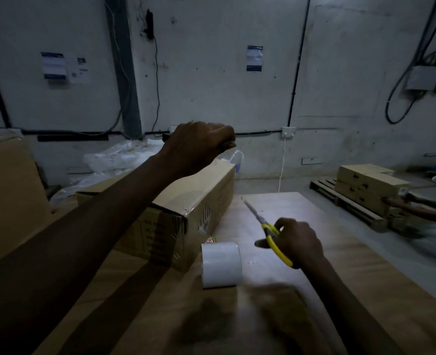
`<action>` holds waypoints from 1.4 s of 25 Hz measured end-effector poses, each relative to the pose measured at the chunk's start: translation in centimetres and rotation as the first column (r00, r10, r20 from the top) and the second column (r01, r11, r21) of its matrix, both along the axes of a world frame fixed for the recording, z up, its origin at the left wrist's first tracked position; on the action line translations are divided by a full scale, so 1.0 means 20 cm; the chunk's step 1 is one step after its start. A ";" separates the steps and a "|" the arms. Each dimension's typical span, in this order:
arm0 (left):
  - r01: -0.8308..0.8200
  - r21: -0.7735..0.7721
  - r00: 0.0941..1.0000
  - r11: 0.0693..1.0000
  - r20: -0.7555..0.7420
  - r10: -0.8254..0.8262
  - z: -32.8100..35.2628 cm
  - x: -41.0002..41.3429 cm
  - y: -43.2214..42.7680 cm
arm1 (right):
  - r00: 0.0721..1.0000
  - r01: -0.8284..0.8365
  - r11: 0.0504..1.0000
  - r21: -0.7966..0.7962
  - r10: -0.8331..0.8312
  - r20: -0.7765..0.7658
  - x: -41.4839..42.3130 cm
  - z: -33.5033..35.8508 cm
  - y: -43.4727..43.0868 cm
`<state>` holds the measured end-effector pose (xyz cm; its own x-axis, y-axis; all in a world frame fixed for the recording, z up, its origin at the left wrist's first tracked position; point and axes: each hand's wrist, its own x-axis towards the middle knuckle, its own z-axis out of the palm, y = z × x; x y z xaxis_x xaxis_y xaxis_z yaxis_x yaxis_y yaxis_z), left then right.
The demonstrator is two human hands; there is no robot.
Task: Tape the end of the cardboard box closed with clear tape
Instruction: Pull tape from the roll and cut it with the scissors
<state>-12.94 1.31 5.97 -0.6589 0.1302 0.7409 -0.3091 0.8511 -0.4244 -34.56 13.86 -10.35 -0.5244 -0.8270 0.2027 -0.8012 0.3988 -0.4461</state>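
Left hand (199, 147) is hovering over the far end of the cardboard box (201, 190), fingers curled in and pinching what looks like a clear tape strip (237, 157) dangling just below them. Right hand (296, 242) is gripping the yellow scissors (265, 226), blades pointing away from the knuckles. Tape roll (222, 265) is sitting on the table (301, 206) just left of those fingers, near the box's near end.

cardboard box (201, 192): brown, black print
tape roll (222, 265): white
tape strip (237, 156): clear
scissors (264, 226): yellow handles, roll's 3 o'clock
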 end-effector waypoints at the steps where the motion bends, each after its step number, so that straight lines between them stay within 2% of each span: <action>1: 0.000 0.007 1.000 1.000 -0.003 0.000 0.00 0.00 0.00 | 0.999 0.005 1.000 0.025 -0.004 -0.034 0.01 -0.05 -0.01; 4: -0.003 0.027 1.000 1.000 -0.008 0.003 0.00 -0.01 0.00 | 0.997 -0.008 0.999 0.034 0.011 -0.081 0.04 -0.15 -0.04; 8: -0.008 0.034 1.000 0.999 -0.011 0.008 0.01 0.00 0.00 | 0.995 -0.091 0.993 0.078 0.094 -0.026 0.05 -0.16 -0.06; 10: -0.011 0.047 1.000 0.999 -0.023 0.012 0.01 0.00 0.01 | 0.975 -0.222 0.975 -0.035 0.222 0.018 0.07 -0.13 -0.03; 11: -0.011 0.050 1.000 0.999 -0.029 0.013 0.01 0.00 0.01 | 0.937 -0.288 0.944 -0.163 0.313 0.158 0.11 -0.10 -0.01; 12: -0.011 0.051 0.999 0.999 -0.032 0.013 0.00 0.00 0.01 | 0.831 -0.329 0.900 -0.287 0.420 0.366 0.15 -0.07 0.02; 13: -0.013 0.052 0.999 0.999 -0.033 0.014 0.00 0.00 0.02 | 0.656 -0.334 0.856 -0.395 0.512 0.554 0.21 -0.06 0.04; 14: -0.017 0.052 0.999 0.998 -0.032 0.018 0.00 0.00 0.02 | 0.500 -0.299 0.831 -0.470 0.556 0.664 0.24 -0.06 0.04; 15: -0.020 0.052 0.999 0.998 -0.031 0.022 0.00 -0.01 0.02 | 0.429 -0.259 0.817 -0.516 0.576 0.696 0.27 -0.07 0.03; 16: -0.022 0.052 0.999 0.998 -0.030 0.024 0.00 -0.01 0.02 | 0.418 -0.225 0.805 -0.549 0.589 0.692 0.29 -0.09 0.02; 18: -0.023 0.052 0.999 0.998 -0.032 0.025 0.00 0.00 0.01 | 0.465 -0.193 0.777 -0.599 0.610 0.642 0.32 -0.12 0.00; 21: -0.039 0.065 0.999 0.997 -0.035 0.042 -0.01 0.00 0.01 | 0.510 -0.215 0.735 -0.643 0.646 0.568 0.34 -0.14 -0.03; 28: -0.052 0.071 0.998 0.996 -0.041 0.055 -0.01 0.02 0.01 | 0.410 -0.214 0.703 -0.678 0.694 0.591 0.36 -0.12 -0.05; 35: -0.038 0.091 0.998 0.995 -0.039 0.042 -0.01 0.04 0.01 | 0.377 -0.224 0.707 -0.670 0.697 0.610 0.35 -0.12 -0.05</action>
<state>-12.23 1.57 5.79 -0.6316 0.0359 0.7745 -0.3588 0.8720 -0.3330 -27.61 12.86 -12.74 -0.1946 -0.9271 0.3202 0.0096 -0.3283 -0.9445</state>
